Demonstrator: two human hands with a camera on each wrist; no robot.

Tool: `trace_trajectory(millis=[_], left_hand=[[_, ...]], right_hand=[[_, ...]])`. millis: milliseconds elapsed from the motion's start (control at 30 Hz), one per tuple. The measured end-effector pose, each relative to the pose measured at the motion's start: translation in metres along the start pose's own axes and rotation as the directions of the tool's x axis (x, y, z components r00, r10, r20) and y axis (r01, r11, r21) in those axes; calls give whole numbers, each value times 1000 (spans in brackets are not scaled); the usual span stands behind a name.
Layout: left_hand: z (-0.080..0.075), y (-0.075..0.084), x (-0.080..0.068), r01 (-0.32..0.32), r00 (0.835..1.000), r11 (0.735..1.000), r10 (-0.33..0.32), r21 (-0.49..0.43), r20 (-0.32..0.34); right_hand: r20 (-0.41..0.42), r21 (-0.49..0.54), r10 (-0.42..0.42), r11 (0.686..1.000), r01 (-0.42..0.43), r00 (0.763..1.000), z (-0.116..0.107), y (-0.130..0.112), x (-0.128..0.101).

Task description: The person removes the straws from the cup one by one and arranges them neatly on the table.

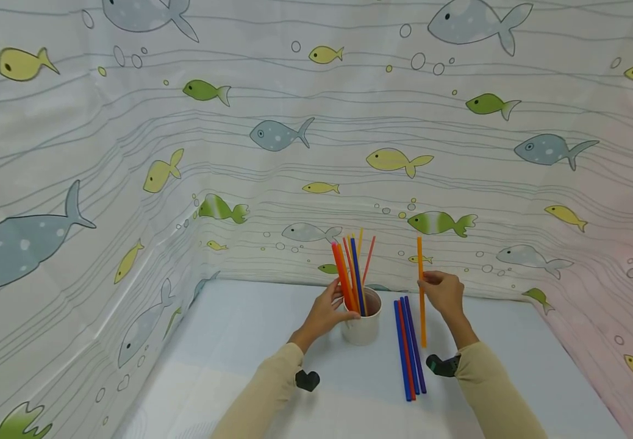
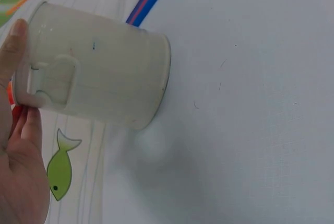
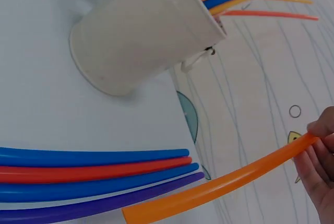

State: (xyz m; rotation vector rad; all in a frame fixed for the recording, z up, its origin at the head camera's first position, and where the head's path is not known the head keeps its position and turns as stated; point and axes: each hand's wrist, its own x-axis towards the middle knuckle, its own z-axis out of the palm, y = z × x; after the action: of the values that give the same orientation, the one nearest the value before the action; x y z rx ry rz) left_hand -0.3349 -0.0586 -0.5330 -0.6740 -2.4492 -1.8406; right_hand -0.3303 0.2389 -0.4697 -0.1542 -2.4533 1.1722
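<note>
One orange stick (image 1: pixel 422 311), long axis pointing up and away, pinched by right hand (image 1: pixel 444 294), left hand (image 1: pixel 323 314) gripping cup (image 1: pixel 361 331)

- Left forearm (image 1: pixel 261 390) and right forearm (image 1: pixel 497 390) are extended forward, sleeved.
- Left hand (image 1: pixel 324 311) is turned inward, thumb spread from fingers.
- Right hand (image 1: pixel 444 292) is raised, thumb and fingers pinched.

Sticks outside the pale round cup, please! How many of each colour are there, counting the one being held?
Long blue plastic sticks on the white table: 2
Long red plastic stick there: 1
Long purple plastic stick there: 1
Long orange plastic stick in the right hand: 1
Total: 5
</note>
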Motion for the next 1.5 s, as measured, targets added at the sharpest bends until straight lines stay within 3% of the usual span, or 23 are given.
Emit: trace_trajectory(millis=[233, 600, 1100, 1500], left_hand=[[-1, 2, 2, -1, 1000, 1000, 1, -16, 0], [0, 3, 2, -13, 1000, 999, 13, -30, 10], [0, 2, 1, -10, 1000, 1000, 10, -19, 3], [1, 1, 0, 2, 1000, 999, -2, -36, -1]], right_hand=[[119, 5, 73, 997, -74, 990, 8, 25, -8], [238, -55, 201, 980, -193, 950, 19, 45, -24], [301, -122, 276, 961, -250, 913, 24, 59, -33], [290, -165, 244, 965, -202, 925, 33, 77, -35]])
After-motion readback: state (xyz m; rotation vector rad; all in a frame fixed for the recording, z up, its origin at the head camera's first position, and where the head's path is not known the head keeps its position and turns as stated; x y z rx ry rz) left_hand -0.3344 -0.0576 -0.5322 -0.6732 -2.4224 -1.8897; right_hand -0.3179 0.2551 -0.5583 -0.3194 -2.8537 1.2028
